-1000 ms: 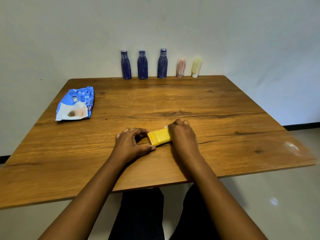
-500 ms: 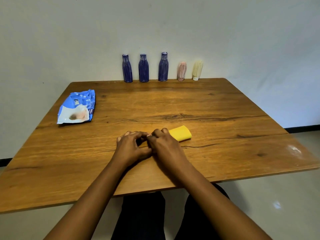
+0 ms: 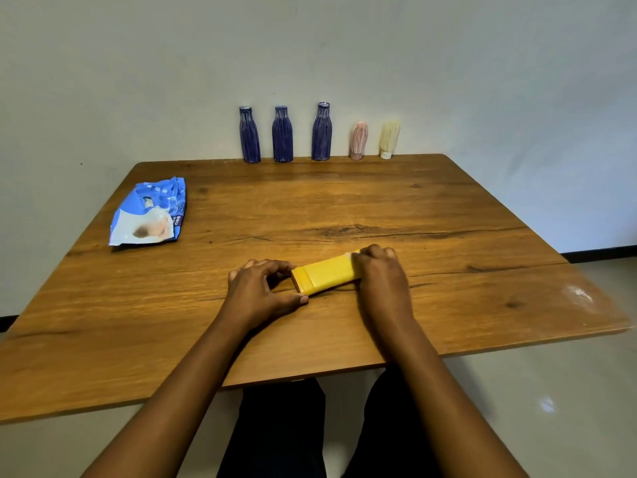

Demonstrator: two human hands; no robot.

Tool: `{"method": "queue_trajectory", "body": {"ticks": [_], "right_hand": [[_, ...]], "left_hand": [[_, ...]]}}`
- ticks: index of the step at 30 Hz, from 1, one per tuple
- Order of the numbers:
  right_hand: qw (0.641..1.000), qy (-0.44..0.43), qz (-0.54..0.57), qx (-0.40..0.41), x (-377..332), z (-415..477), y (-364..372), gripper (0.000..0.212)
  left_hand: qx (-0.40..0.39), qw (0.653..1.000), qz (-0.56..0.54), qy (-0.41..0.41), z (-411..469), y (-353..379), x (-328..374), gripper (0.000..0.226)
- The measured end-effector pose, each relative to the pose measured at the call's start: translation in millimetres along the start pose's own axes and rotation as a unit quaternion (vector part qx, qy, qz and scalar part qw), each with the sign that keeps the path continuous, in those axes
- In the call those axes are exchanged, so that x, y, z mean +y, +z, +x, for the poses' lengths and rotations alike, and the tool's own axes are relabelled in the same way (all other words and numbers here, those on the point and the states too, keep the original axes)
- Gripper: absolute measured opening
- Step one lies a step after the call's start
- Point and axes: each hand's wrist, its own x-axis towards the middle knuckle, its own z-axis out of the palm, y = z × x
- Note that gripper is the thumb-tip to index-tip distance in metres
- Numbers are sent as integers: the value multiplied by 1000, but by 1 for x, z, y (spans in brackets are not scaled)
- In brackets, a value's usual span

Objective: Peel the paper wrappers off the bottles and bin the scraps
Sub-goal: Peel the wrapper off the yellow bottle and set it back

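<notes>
1. A blue packet (image 3: pixel 148 213) lies flat near the left edge of the table (image 3: pixel 448 305), well apart from both hands. It looks soft and crinkly.
2. Three blue bottles (image 3: pixel 282 134) stand upright in a row at the far edge, against the wall. Their ridged covering looks like wrapped paper. They are probably light and easy to tip, so each is best taken round the body, not the narrow neck.
3. The left hand (image 3: pixel 262 288) sits at the capped end of the yellow bottle (image 3: pixel 325 276). Its fingers are curled, with the thumb tip at the near corner and a fingertip over the far corner, pinching that end.
4. The yellow bottle lies on its side in the middle of the table, between the hands. It looks small, stiff, smooth and light. I cannot tell from here whether the yellow surface is paper or the bottle itself. A loose edge or seam would be the place to pick at, and smooth sides may slip.
5. The right hand (image 3: pixel 381 274) covers the other end, fingers curled over and gripping it to steady the bottle.
6. A pink bottle (image 3: pixel 359 140) and a cream bottle (image 3: pixel 389 138) stand at the right of the back row. They are smaller and likely lighter.
</notes>
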Motion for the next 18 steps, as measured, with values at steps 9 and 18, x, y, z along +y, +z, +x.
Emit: {"method": "queue_trajectory", "body": {"ticks": [9, 18], "right_hand": [[999, -34, 28, -2, 3, -15, 3, 32], [988, -140, 62, -25, -9, -18, 7, 33]], "left_hand": [[5, 1000, -1, 12, -3, -2, 5, 60], [5, 1000, -4, 1, -5, -2, 7, 61]]}}
